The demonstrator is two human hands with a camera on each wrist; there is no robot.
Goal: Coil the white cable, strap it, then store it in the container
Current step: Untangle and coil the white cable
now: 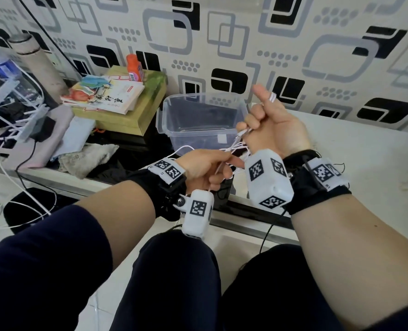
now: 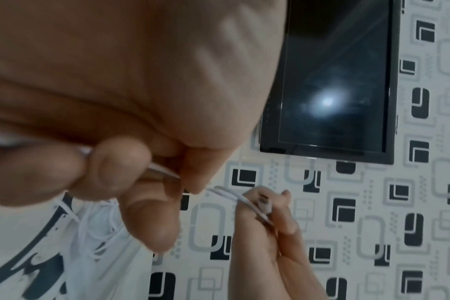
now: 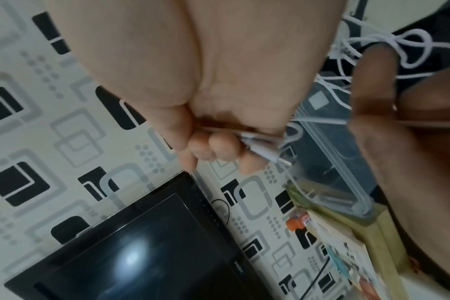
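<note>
The thin white cable [image 1: 231, 149] hangs in the air between both hands, in front of the clear, lidless plastic container [image 1: 201, 120] that sits on the counter [image 1: 365, 158] against the patterned wall. The right hand [image 1: 273, 125] is raised with its fingers curled round the cable near its small white plug; a couple of turns lie over the index finger. The left hand [image 1: 207, 167] pinches a run of the same cable between thumb and fingers, lower and nearer the body.

It looks light and limp, with loose tangled loops sagging between the hands (no stiffness to hold a shape by itself). It is likely smooth, so turns could slide off the finger unless pinched against it. The best hold is probably just behind the plug with one hand, the other feeding slack under light tension. No strap is visible.
</note>
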